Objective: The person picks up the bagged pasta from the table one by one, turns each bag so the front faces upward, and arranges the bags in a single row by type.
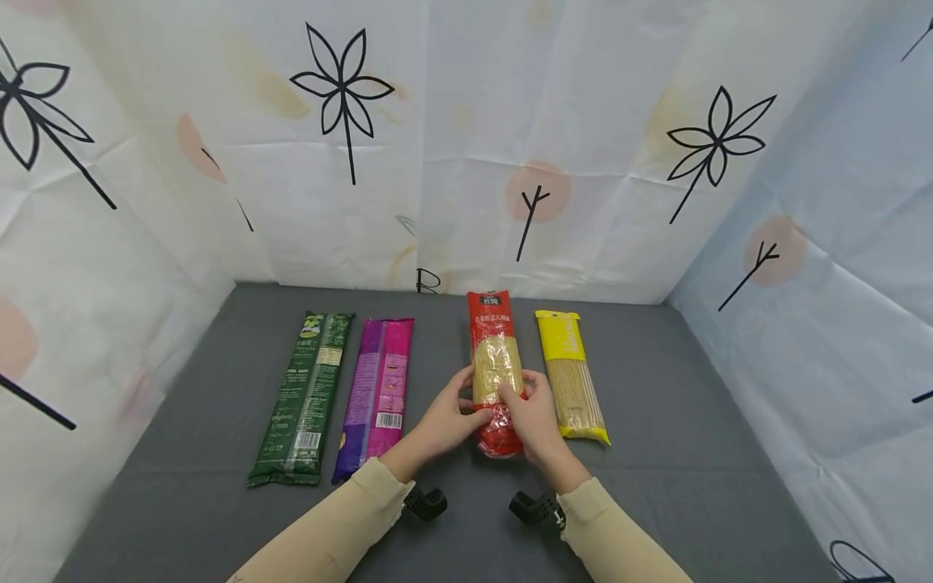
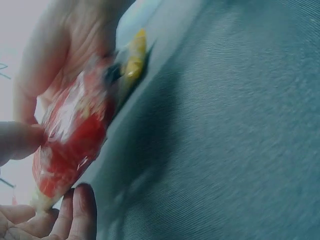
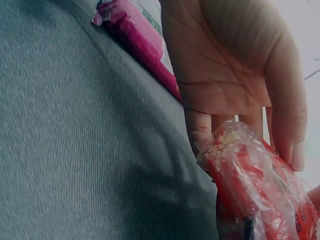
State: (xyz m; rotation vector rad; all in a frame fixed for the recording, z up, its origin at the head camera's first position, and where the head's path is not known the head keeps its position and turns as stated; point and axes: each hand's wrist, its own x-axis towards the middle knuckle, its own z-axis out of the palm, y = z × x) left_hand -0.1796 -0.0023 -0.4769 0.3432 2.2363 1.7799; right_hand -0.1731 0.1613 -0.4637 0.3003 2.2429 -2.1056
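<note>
A red packet of spaghetti with a clear window lies lengthwise between both hands. My left hand holds its left edge, and my right hand grips the right edge with the thumb over the front. In the left wrist view, left fingers reach under the crinkled red wrapper. Its near end looks raised off the cloth, with a shadow below. From the right wrist, the left palm shows behind the clear, crumpled packet end.
Left of the hands lie a green packet and a purple-pink packet, close together. A yellow packet of noodles rests just right of the right hand. Grey cloth covers the table; patterned white curtains enclose it.
</note>
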